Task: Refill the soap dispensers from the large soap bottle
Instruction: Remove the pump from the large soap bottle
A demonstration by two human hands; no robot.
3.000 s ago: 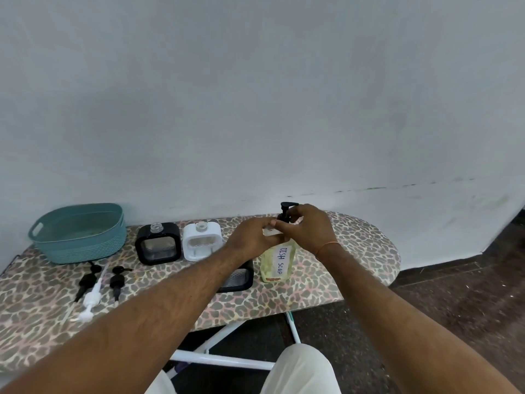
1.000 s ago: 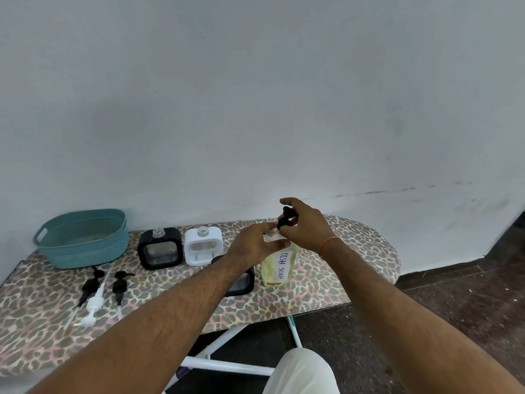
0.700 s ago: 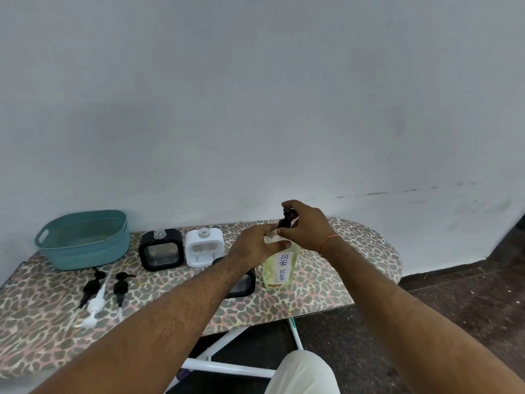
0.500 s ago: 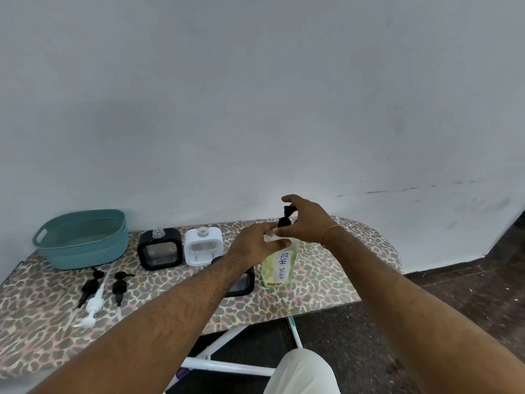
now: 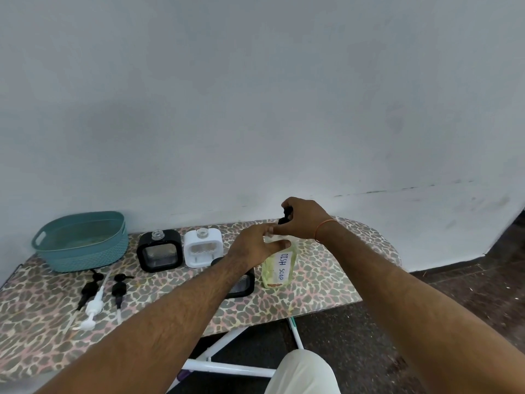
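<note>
In the head view, the large soap bottle (image 5: 277, 264) is seen upright on the leopard-print tabletop (image 5: 326, 282), marked "DISH SOAP" and holding pale yellow liquid. Just left of the bottle a black dispenser (image 5: 241, 284) is partly hidden by the left forearm; further left of the bottle stand a white dispenser (image 5: 202, 247) and another black dispenser (image 5: 159, 250), both with open necks. Three loose pumps (image 5: 96, 297) are laid well to the left of the bottle, near a teal basket (image 5: 81, 237).

The bottle is judged fairly heavy, of smooth plastic, possibly slippery, best held around the shoulder. The left hand (image 5: 255, 245) is wrapped around that shoulder, its grip curled on the bottle. The black pump cap (image 5: 285, 216) above is pinched by the right hand (image 5: 305, 217), wrist bent downward, probably for unscrewing.
</note>
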